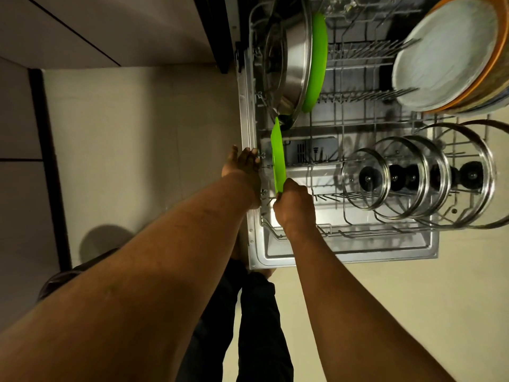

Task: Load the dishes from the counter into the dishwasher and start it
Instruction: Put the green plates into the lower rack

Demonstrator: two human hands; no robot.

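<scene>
— What sort of place is this?
— A home kitchen: an open dishwasher [344,255], its rack [355,78] holding glass pot lids [369,179], plates [440,51] and a steel pan [294,59], beside pale cabinet fronts [19,119]

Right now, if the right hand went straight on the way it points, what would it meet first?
Probably the dark handle of the steel pot: the green plate in the right hand nearly reaches it; depth unclear.

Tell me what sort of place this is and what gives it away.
Most likely a home kitchen. An open dishwasher has its lower rack pulled out, holding glass pot lids, plates and a steel pot, and the right hand holds a green plate there. Plain cabinet fronts stand beside it.
</scene>
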